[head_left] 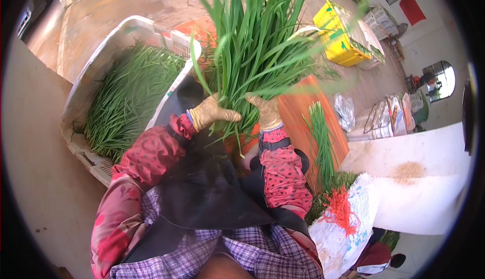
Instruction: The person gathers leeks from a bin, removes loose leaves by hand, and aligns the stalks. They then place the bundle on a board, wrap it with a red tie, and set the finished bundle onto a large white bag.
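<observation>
Leaf bundle [247,41] is sitting between left hand [209,113] and right hand [268,111], both grasping its lower part; thumbs are lying in front, other fingers mostly hidden, leaves fanning upward.

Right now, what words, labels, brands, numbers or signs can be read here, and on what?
White sack: blue printed characters, small and warped; I won't copy them out.
Yellow crate: any markings are too small to read.
Red sheet in the background: no lettering I can make out.
</observation>
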A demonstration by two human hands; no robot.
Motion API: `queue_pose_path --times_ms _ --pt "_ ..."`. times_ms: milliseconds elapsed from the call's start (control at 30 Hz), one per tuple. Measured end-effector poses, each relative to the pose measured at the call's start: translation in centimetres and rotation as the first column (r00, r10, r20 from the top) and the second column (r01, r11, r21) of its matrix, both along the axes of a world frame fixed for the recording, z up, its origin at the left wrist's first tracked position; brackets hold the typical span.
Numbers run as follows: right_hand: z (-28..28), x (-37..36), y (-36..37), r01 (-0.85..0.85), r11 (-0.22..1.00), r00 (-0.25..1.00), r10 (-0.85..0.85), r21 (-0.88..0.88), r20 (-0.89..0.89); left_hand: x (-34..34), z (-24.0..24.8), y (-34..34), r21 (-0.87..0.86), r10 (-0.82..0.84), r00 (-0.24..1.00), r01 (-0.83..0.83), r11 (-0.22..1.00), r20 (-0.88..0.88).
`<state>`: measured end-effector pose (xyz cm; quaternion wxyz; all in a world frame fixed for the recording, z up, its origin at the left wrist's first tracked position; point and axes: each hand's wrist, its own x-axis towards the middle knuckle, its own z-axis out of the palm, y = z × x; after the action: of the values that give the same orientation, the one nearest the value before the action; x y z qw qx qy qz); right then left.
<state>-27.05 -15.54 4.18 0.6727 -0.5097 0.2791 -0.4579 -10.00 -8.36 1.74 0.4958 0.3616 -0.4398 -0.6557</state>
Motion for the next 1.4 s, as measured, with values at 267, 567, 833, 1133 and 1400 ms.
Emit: queue_pose_path --times_ms 267,567,833,1133,1400 --pt "-1.4 -3.4 -0.3 0.064 0.989 0.997 -0.059 -0.134 0.042 -4.9 3.2 -2.8 -0.083 0.362 0.909 -0.385 0.919 -0.206" --pt "-15.5 -5.7 0.5 -0.151 0.984 0.758 0.176 0.093 -0.628 -4.7 -18.1 -4.5 0.251 0.174 0.875 -0.062 0.966 -0.452" --pt "-21.2 -7.7 0.1 -0.171 0.964 0.799 0.256 0.203 -0.544 -6.7 -22.5 -5.5 0.184 -0.052 0.947 -0.008 0.983 0.316" --pt "-20.7 -8.3 0.9 -0.091 0.996 0.766 0.084 0.022 -0.637 -6.8 -17.6 -5.7 0.091 -0.074 0.866 0.034 0.995 0.494" --pt "-16.2 -3.8 0.1 0.068 0.998 0.844 -0.055 0.004 -0.534 -7.4 -15.1 -6.5 0.04 -0.202 0.56 0.288 0.957 0.803"
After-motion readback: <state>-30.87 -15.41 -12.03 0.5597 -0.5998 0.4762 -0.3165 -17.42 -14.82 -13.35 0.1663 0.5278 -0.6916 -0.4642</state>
